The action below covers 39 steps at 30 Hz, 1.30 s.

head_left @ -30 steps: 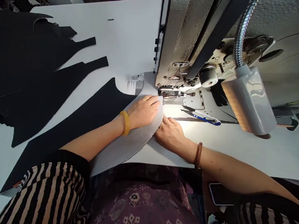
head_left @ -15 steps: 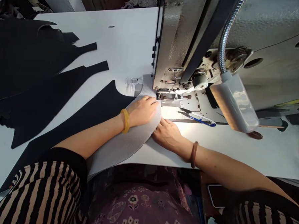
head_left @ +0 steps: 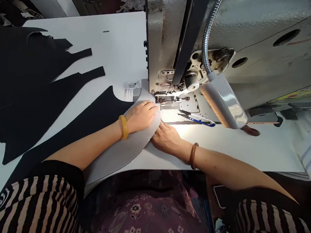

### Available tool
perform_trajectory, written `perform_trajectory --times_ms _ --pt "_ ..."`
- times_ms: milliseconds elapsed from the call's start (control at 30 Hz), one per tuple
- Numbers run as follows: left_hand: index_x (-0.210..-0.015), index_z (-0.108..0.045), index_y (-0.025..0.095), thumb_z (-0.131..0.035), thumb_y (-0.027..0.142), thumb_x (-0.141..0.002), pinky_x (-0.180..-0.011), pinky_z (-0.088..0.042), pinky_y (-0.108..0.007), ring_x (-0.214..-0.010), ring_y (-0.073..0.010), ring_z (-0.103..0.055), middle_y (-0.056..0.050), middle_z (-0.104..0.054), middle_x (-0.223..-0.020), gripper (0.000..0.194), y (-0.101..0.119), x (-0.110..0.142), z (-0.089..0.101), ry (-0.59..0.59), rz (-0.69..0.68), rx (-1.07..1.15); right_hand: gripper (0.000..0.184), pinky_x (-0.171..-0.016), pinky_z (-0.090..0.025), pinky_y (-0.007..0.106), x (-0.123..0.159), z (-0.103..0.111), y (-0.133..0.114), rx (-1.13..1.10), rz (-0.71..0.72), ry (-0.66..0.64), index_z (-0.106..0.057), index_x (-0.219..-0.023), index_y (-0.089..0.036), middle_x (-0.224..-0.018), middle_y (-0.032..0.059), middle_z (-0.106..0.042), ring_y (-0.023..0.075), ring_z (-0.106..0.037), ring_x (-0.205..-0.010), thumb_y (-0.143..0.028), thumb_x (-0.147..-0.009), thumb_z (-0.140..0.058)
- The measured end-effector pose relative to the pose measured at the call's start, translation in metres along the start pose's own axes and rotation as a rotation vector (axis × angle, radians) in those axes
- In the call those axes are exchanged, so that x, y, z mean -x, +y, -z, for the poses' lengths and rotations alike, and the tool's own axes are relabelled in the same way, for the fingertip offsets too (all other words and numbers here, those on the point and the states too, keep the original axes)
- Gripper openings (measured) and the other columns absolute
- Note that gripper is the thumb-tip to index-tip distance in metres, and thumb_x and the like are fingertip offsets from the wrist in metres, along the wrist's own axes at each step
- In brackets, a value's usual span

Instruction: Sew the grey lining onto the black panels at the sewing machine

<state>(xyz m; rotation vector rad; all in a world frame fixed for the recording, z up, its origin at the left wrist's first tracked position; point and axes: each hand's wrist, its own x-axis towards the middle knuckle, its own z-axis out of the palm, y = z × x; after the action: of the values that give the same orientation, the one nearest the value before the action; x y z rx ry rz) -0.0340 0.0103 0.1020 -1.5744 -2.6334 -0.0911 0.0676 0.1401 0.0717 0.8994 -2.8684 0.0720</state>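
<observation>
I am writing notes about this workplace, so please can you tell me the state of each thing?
Grey fabric: spread out, reaching the presser foot
Presser foot: raised or lowered, cannot tell
Left hand: flat on the fabric
Right hand: at fabric's edge, grip unclear
Lamp: lit
Snips: blades apart
Dark pieces: overlapping
Phone: screen dark, partly hidden

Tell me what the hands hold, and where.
Grey fabric: the left hand lies flat on it by the presser foot; the right hand is at its curved edge, grip unclear.
</observation>
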Motion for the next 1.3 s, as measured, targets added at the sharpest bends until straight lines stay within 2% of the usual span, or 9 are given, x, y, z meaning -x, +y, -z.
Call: perform_trajectory --times_ms 100,200,333,467,667,833,967,1100,1300 --pt "-0.117 -0.06 0.012 -0.037 0.025 -0.095 -0.1 -0.046 -0.038 -0.115 -0.0252 -0.054 -0.012 -0.059 -0.123 0.034 0.0 0.005 0.008 -0.03 0.001 0.023 0.036 -0.076 -0.047 0.039 -0.001 0.0 0.002 0.009 0.005 0.012 -0.067 -0.107 -0.005 -0.096 0.0206 -0.064 0.028 -0.055 -0.095 -0.004 -0.086 -0.038" --pt "-0.116 -0.059 0.012 -0.044 0.038 -0.091 -0.107 -0.041 -0.039 -0.122 -0.0273 -0.05 -0.013 -0.054 -0.131 0.039 0.007 0.021 0.028 -0.126 -0.059 0.086 0.032 -0.075 -0.047 0.039 0.0 0.003 -0.001 0.007 0.054 -0.036 -0.068 -0.098 -0.007 -0.094 0.0186 -0.065 0.0268 -0.056 -0.092 -0.004 -0.088 -0.038" --pt "-0.12 -0.053 0.005 -0.052 0.027 -0.075 -0.115 -0.031 -0.045 -0.131 -0.0322 -0.042 -0.019 -0.052 -0.132 0.05 0.018 0.045 0.046 -0.271 -0.222 0.085 0.035 -0.06 -0.043 0.033 0.003 0.008 -0.012 0.004 0.153 -0.051 -0.065 -0.098 -0.009 -0.087 0.0155 -0.064 0.0216 -0.055 -0.077 -0.005 -0.093 -0.03" --pt "-0.129 -0.046 0.003 -0.047 0.018 -0.07 -0.113 -0.034 -0.047 -0.137 -0.0352 -0.033 -0.02 -0.046 -0.139 0.061 0.017 0.049 0.039 -0.296 -0.211 0.054 0.039 -0.051 -0.035 0.03 0.005 0.009 -0.017 0.014 0.149 0.035 -0.062 -0.103 -0.011 -0.083 0.0118 -0.062 0.0204 -0.052 -0.073 -0.007 -0.095 -0.024" --pt "-0.124 -0.052 0.005 -0.045 0.015 -0.071 -0.108 -0.04 -0.045 -0.135 -0.0359 -0.036 -0.019 -0.049 -0.137 0.054 0.015 0.045 0.033 -0.305 -0.174 0.065 0.037 -0.049 -0.031 0.03 0.006 0.006 -0.016 -0.026 0.134 0.019 -0.06 -0.109 -0.012 -0.089 0.0098 -0.061 0.0191 -0.049 -0.072 -0.008 -0.095 -0.026" --pt "-0.128 -0.049 0.006 -0.044 0.015 -0.076 -0.101 -0.046 -0.046 -0.135 -0.0372 -0.035 -0.018 -0.045 -0.14 0.053 0.014 0.039 0.039 -0.344 -0.12 0.086 0.038 -0.058 -0.04 0.032 0.005 0.007 -0.011 -0.041 0.156 -0.02 -0.063 -0.105 -0.012 -0.098 0.0106 -0.061 0.0173 -0.049 -0.073 -0.005 -0.094 -0.027" --pt "-0.119 -0.054 0.008 -0.041 0.013 -0.077 -0.113 -0.033 -0.046 -0.131 -0.0299 -0.041 -0.016 -0.052 -0.132 0.044 0.008 0.028 0.038 -0.336 -0.146 0.121 0.037 -0.062 -0.045 0.034 0.003 0.009 -0.007 -0.039 0.128 -0.003 -0.063 -0.109 -0.009 -0.107 0.0136 -0.061 0.0223 -0.054 -0.085 -0.007 -0.093 -0.029" --pt "-0.115 -0.056 0.01 -0.04 0.013 -0.078 -0.115 -0.028 -0.044 -0.13 -0.0279 -0.042 -0.014 -0.055 -0.126 0.04 0.002 0.019 0.032 -0.321 -0.134 0.134 0.034 -0.061 -0.047 0.034 0.003 0.011 -0.006 -0.076 0.08 -0.005 -0.062 -0.112 -0.01 -0.106 0.0142 -0.061 0.0304 -0.055 -0.1 -0.01 -0.092 -0.035" --pt "-0.114 -0.057 0.009 -0.041 0.012 -0.076 -0.109 -0.036 -0.046 -0.128 -0.0311 -0.041 -0.015 -0.053 -0.127 0.041 0.005 0.01 0.03 -0.311 -0.048 0.132 0.033 -0.076 -0.053 0.04 0.004 0.012 -0.004 -0.122 0.059 0.007 -0.062 -0.116 -0.012 -0.109 0.0139 -0.062 0.0319 -0.056 -0.109 -0.013 -0.092 -0.04"
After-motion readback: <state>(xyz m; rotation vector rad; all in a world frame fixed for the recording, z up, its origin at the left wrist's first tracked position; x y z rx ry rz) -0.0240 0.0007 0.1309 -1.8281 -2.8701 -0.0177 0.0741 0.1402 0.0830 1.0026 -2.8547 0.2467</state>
